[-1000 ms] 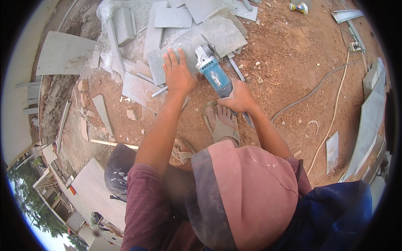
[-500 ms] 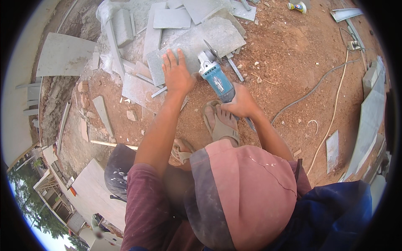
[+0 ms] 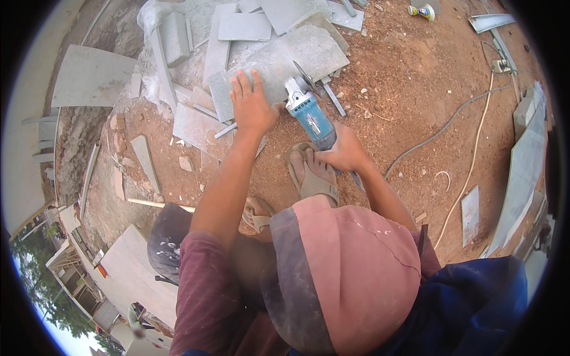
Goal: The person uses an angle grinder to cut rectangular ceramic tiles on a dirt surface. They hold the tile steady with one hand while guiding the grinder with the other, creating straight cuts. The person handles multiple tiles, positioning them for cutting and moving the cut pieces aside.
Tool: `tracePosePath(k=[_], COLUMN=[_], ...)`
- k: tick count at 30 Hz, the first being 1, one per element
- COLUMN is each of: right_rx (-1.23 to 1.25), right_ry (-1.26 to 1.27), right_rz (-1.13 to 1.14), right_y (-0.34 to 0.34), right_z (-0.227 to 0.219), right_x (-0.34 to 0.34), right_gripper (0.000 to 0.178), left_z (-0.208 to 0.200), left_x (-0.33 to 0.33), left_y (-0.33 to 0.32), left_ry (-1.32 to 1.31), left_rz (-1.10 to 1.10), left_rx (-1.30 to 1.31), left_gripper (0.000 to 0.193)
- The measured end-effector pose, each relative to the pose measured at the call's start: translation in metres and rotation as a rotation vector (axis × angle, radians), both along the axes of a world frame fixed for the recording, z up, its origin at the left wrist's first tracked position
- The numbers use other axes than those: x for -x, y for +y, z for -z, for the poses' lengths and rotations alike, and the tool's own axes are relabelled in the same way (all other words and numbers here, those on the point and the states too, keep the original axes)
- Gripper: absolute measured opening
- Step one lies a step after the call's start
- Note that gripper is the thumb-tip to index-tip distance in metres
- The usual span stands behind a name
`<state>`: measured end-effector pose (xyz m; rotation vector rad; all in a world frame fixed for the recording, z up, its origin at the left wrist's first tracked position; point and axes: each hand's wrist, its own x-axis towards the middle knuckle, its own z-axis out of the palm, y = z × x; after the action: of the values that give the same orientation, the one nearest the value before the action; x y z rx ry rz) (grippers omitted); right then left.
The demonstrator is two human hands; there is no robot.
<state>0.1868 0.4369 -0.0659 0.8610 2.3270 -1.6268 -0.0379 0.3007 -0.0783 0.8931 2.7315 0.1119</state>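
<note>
Okay, outdoor site, loose reddish dirt [image 3: 409,101] underfoot, grit and chips scattered. Far left of my left hand: pale wall [image 3: 24,148], rough earth bank [image 3: 74,130], then a large grey slab [image 3: 89,77]. Lower left, well apart from both hands: trees [image 3: 35,255], strip of sky.

My left hand [image 3: 252,111]: palm down, fingers slightly spread, flat on a grey stone slab [image 3: 297,53]. Angle grinder [image 3: 313,121] is between my hands, just right of the left one; my right hand [image 3: 344,148] is wrapped round its rear body. Disc [image 3: 304,74] stands by the slab's near edge; can't tell if it's touching. Far right of my right hand: long grey sheets [image 3: 522,172].

Counts, left to right: 1 wedge-shaped offcut [image 3: 146,163] and 1 pale stick [image 3: 157,203], both left of my left forearm. Slab pieces beyond my left fingertips: more than five, overlapping, exact count not readable. 2 sandals [image 3: 317,187] between my forearms. 1 grinder, 1 disc. Right of my right hand: 1 yellow-and-white tub [image 3: 423,10] well beyond it, 1 small panel [image 3: 471,216], 2 cables, grey cable [image 3: 439,133] and pale cable [image 3: 476,154], 1 socket box [image 3: 502,65].
</note>
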Motion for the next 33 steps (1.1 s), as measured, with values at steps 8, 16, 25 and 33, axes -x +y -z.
tracePosePath(k=[8, 16, 25, 33], right_rx=[0.023, 0.042, -0.009, -0.029], right_ry=[-0.004, -0.023, 0.047, 0.05], right_rz=[0.034, 0.032, 0.022, 0.004], right_y=[-0.003, -0.004, 0.0, 0.001], right_z=[-0.002, -0.005, 0.003, 0.003], right_x=[-0.013, -0.012, 0.002, 0.013], right_gripper=[0.065, 0.068, 0.065, 0.064], left_z=[-0.005, -0.002, -0.001, 0.001], left_x=[-0.001, 0.0, 0.001, 0.002], left_y=[0.003, 0.001, 0.001, -0.001], left_ry=[-0.03, -0.026, -0.034, -0.03], left_rz=[-0.011, -0.017, -0.009, -0.013], left_rx=[-0.001, -0.019, -0.009, 0.003], left_gripper=[0.124, 0.123, 0.117, 0.114])
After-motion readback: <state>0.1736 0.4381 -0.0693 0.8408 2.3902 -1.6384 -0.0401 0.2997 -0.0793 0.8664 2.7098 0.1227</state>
